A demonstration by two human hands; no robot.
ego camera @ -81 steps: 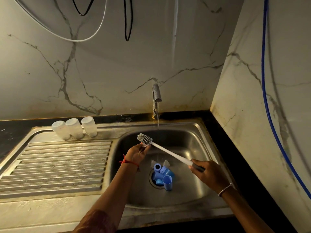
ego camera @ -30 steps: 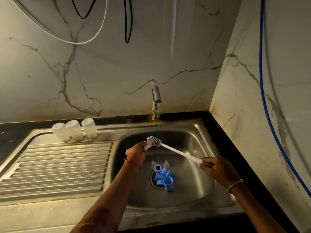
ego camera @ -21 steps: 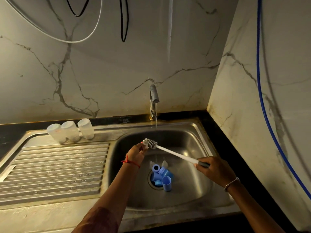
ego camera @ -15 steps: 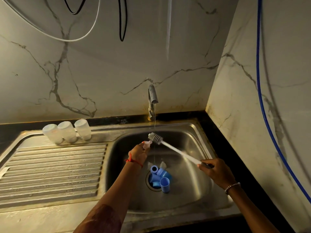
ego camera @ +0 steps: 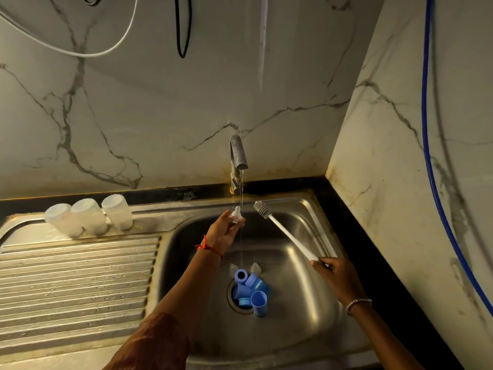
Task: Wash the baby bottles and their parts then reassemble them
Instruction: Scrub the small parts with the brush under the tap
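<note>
Fingers of the left hand (ego camera: 223, 234) pinch 1 clear nipple (ego camera: 236, 215) under the tap (ego camera: 238, 153); the right hand (ego camera: 334, 275) grips 1 brush (ego camera: 288, 237). Left of them stand 3 bottles (ego camera: 89, 216); below lie 2 more nipples (ego camera: 255, 267) beside blue parts (ego camera: 253, 289).

Left hand (ego camera: 224, 233) holds clear nipple (ego camera: 237, 214) under tap (ego camera: 238, 156) stream; right hand (ego camera: 336, 276) grips brush (ego camera: 286, 232) handle.

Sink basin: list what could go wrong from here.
1. The left hand pinches the small clear nipple under the stream from the tap. Wet, it could slip into the sink basin.
2. The blue parts lie heaped over the drain, so water may pool around them.
3. The right hand grips the bottle brush at the handle's far end, so its head could swing into the nipple.
</note>
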